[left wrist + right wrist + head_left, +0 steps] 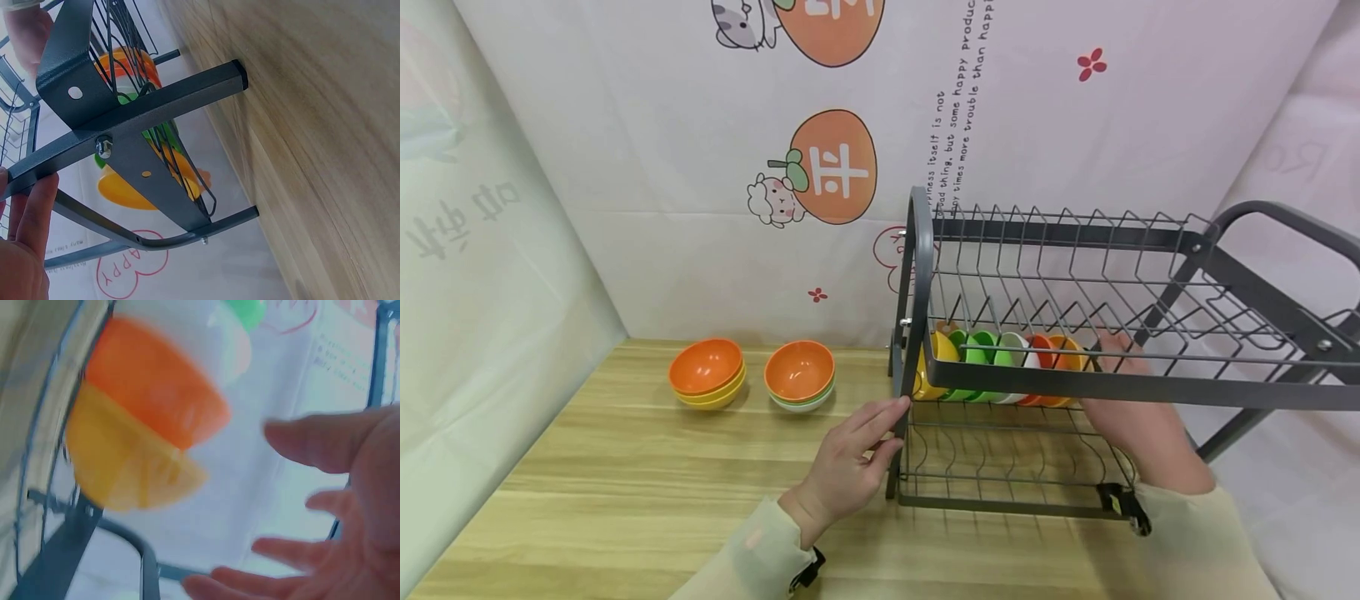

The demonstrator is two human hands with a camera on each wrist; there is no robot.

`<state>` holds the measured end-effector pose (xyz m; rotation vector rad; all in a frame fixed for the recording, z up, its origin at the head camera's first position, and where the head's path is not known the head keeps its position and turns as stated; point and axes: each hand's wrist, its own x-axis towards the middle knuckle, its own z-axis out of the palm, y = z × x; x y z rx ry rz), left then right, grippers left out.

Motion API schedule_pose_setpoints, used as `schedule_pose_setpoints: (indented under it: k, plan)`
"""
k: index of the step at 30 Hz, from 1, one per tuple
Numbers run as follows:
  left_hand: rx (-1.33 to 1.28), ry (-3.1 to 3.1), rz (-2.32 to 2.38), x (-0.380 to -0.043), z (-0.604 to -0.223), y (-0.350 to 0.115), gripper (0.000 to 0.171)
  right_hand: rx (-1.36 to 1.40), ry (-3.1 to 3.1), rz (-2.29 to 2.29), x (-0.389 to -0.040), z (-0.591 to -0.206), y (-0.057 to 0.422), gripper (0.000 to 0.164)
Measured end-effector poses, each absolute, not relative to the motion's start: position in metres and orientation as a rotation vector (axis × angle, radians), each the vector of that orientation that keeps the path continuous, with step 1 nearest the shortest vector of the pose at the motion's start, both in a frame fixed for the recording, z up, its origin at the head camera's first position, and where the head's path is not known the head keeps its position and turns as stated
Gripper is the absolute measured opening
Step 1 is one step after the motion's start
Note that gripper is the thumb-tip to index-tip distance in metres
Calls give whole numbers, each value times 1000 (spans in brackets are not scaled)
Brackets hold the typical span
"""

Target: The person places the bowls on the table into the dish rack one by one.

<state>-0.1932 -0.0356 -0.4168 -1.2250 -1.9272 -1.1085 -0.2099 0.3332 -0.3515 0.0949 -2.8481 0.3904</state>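
A dark grey two-tier dish rack (1007,503) stands on the wooden table. My left hand (850,454) holds its front left post, the fingertips on the metal (28,234). Inside the lower tier, several bowls stand on edge in a row: a yellow bowl (942,362) at the left end, then green bowls (980,360), a white bowl (1012,357), a red-orange one and an orange-yellow bowl (1070,360) at the right. Beside that right end, under the upper tier, is my right hand (1131,408). Its fingers are spread with nothing between them, apart from the orange-yellow bowl (119,459) in the right wrist view.
Left of the rack are two nested stacks: an orange bowl (707,367) on yellow ones, and an orange bowl (800,371) over green and white. The upper wire tier (1075,275) overhangs my right hand. A printed white sheet (685,208) hangs behind the table (625,492).
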Motion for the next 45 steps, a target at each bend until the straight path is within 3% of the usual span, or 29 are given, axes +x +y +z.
schedule_pose_setpoints:
  k: [3, 11, 19, 23, 26, 31, 35, 39, 45]
  plan:
    - [-1225, -1929, -1115, -193, -417, -35, 63, 117, -2665, 430, -186, -346, 306, 71]
    - [-1230, -1914, -1122, -193, -417, -35, 64, 153, -2557, 631, -157, -337, 255, 78]
    - [-1220, -1939, -1091, -193, -416, -37, 60, 403, -2510, 1330, -140, -341, 201, 81]
    - [-1223, -1930, -1090, -193, -416, -38, 62, 526, -2387, 1445, -139, -353, 179, 76]
    - [-1250, -1924, -1157, -191, -415, -40, 63, 641, -2321, 1405, -140, -357, 167, 59]
    - [-1279, -1879, -1337, -189, -408, -47, 59, 767, -2287, 1390, -144, -358, 155, 63]
    - [-1064, -1930, -1409, -192, -403, -61, 45, 827, -2262, 1394, -148, -359, 149, 67]
    - [-640, -2081, -1566, -197, -395, -79, 35, 945, -2212, 1388, -153, -361, 144, 77]
    - [-166, -2317, -1704, -207, -382, -110, 40, 972, -2223, 1292, -158, -363, 138, 90]
